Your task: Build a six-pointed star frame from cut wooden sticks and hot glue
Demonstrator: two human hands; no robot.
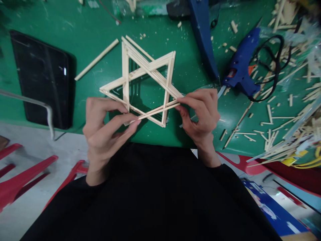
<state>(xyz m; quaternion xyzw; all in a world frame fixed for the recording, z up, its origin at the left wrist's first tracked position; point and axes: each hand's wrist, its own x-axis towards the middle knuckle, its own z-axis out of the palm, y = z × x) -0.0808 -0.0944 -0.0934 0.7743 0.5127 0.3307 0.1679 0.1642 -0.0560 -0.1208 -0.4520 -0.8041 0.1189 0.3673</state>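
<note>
A six-pointed star (146, 68) built of layered pale wooden sticks lies on the green table (100, 20). Along its near side runs a thin wooden stick (159, 110), pinched at both ends. My left hand (107, 127) is closed on the stick's left end, by the star's lower left point. At the other end, my right hand (200, 112) grips the stick between thumb and fingers, beside the star's right point. A loose stick (96, 60) rests to the left of the star.
A black tablet-like device (45, 80) lies at the left. Right of the star are a blue glue gun (242, 63) with a black cable, a dark blue tool (204, 36) and many scattered stick pieces (271, 139). Red chairs (30, 174) stand below the table's edge.
</note>
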